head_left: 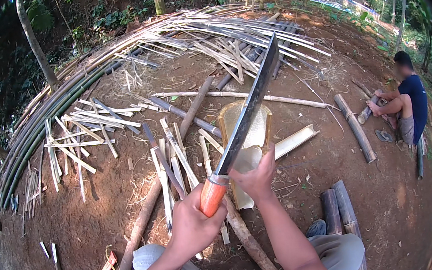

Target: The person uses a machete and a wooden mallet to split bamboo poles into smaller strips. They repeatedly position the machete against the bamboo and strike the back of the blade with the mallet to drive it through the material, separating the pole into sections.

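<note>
A: Head view: hands?
B: Left hand (197, 221) grips the machete (242, 126), centre frame, blade toward 1 o'clock. Right hand (256, 177) by the blade's base; can't tell if holding.
A: Technique?
B: I'd keep fingers off the edge, wrist firm.

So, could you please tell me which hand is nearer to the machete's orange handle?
Left: the left hand grips the orange handle, while the right hand is beside the blade's base.

Site type: open-air bamboo workshop in a wooded area. Indicators: bare earth ground (103, 224); green poles (52, 114) stacked along the left; split strips (216, 26) piled far; bamboo section (355, 128) at right; tree trunks (36, 43) and foliage (110, 21) beyond.
</note>
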Action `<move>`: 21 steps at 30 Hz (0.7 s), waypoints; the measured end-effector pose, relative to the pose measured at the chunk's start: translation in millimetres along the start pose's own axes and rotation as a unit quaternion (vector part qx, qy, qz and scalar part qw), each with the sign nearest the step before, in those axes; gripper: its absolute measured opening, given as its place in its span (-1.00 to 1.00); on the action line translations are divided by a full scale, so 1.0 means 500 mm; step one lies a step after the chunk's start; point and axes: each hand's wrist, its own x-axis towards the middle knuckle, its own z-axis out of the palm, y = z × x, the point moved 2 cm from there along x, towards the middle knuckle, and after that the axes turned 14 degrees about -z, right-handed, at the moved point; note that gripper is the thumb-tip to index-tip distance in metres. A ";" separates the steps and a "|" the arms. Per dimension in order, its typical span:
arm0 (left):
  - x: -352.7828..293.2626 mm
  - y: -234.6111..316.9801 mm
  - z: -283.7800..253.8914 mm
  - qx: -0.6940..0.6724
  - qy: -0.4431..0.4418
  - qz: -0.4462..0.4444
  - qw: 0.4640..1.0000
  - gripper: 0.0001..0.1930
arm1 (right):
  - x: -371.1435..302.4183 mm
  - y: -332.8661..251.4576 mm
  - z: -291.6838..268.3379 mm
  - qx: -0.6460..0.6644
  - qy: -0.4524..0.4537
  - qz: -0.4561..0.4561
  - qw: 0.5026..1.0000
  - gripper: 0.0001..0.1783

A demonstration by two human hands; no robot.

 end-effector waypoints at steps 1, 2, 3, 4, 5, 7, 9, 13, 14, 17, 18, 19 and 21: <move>0.001 -0.003 0.002 -0.002 -0.002 0.007 1.000 -0.80 | 0.000 0.000 -0.001 0.001 -0.001 0.001 1.000 0.07; 0.002 -0.002 0.003 -0.008 -0.004 0.005 1.000 -0.81 | 0.000 0.001 -0.001 0.002 -0.003 0.001 1.000 0.07; 0.003 -0.001 0.003 -0.013 -0.005 0.003 1.000 -0.81 | 0.001 0.002 -0.002 0.000 -0.004 0.005 1.000 0.07; 0.004 0.001 0.003 -0.019 -0.006 0.001 1.000 -0.82 | 0.001 0.002 -0.002 -0.002 -0.006 0.009 1.000 0.08; 0.002 0.001 0.002 -0.030 -0.006 -0.006 1.000 -0.82 | 0.000 0.001 -0.001 -0.002 -0.008 0.013 1.000 0.08; -0.001 0.001 0.001 -0.050 -0.006 -0.021 0.998 -0.84 | -0.001 0.000 0.001 0.000 -0.005 0.016 1.000 0.08; -0.003 0.004 -0.007 -0.046 -0.010 -0.041 0.998 -0.79 | 0.000 -0.003 0.000 0.001 -0.005 0.019 1.000 0.09; -0.004 0.002 -0.004 -0.035 -0.009 -0.023 0.999 -0.77 | -0.001 -0.007 -0.002 0.010 -0.007 0.021 1.000 0.09; -0.004 0.002 -0.006 -0.023 -0.006 -0.017 1.000 -0.77 | -0.001 -0.008 -0.001 0.015 -0.007 0.019 1.000 0.09; -0.001 0.000 -0.005 0.000 -0.001 -0.002 1.000 -0.78 | -0.006 -0.007 -0.001 0.001 -0.006 0.014 1.000 0.09; -0.002 -0.001 -0.001 -0.001 -0.003 0.002 1.000 -0.78 | -0.014 0.001 -0.001 0.002 -0.022 0.039 0.999 0.22; -0.001 -0.002 0.002 -0.002 -0.005 0.007 1.000 -0.78 | -0.023 0.010 0.000 0.003 -0.037 0.064 0.997 0.34; 0.000 -0.003 0.004 -0.014 -0.002 0.006 1.000 -0.77 | -0.030 0.017 0.001 0.005 -0.053 0.092 0.994 0.47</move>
